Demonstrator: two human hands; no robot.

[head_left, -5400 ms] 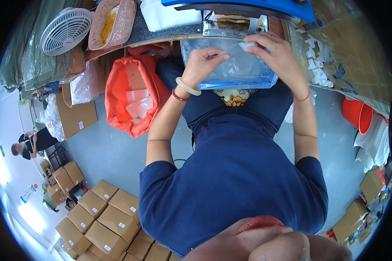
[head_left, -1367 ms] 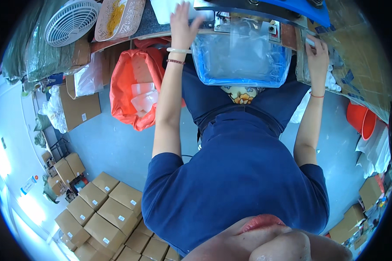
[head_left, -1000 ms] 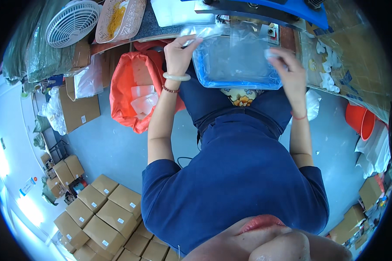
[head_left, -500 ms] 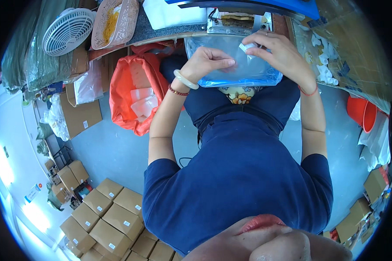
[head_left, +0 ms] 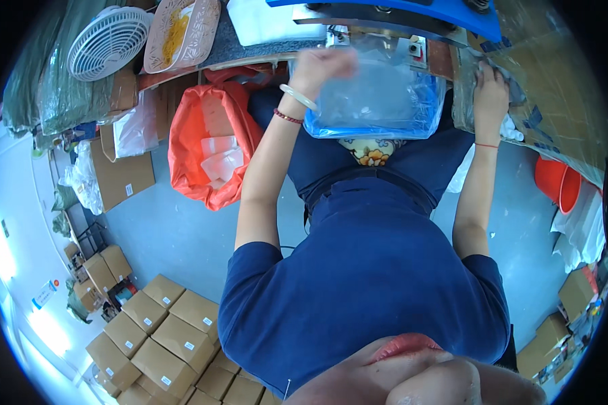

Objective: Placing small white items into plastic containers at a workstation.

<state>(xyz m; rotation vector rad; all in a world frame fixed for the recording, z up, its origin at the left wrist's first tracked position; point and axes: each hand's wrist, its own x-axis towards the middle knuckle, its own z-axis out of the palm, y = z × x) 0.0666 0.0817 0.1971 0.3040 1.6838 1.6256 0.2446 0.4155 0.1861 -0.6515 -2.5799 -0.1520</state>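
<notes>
My left hand (head_left: 323,70) is smeared by motion above the left side of a blue bin lined with clear plastic (head_left: 412,128), close to the metal machine base (head_left: 414,48). Its fingers do not show clearly, nor whether anything is in them. At the right, my right hand (head_left: 491,91) reaches over the cardboard-covered side, its fingers stretched out and resting among the small white plastic pieces (head_left: 511,128), most of which it hides. The lined bin sits at my lap, under the table's front edge.
A blue machine part with a dark plate (head_left: 392,20) overhangs the table. To the left are a pink basket with yellow bits (head_left: 206,40), a white fan (head_left: 108,44) and an orange sack with clear pieces (head_left: 182,148). A red bucket (head_left: 548,182) stands right; cartons (head_left: 162,361) are stacked lower left.
My right hand has left the small white piece's spot above the bin and moved right to the white pieces. My left hand has risen toward the machine. The blue machine part appears lower in view.
</notes>
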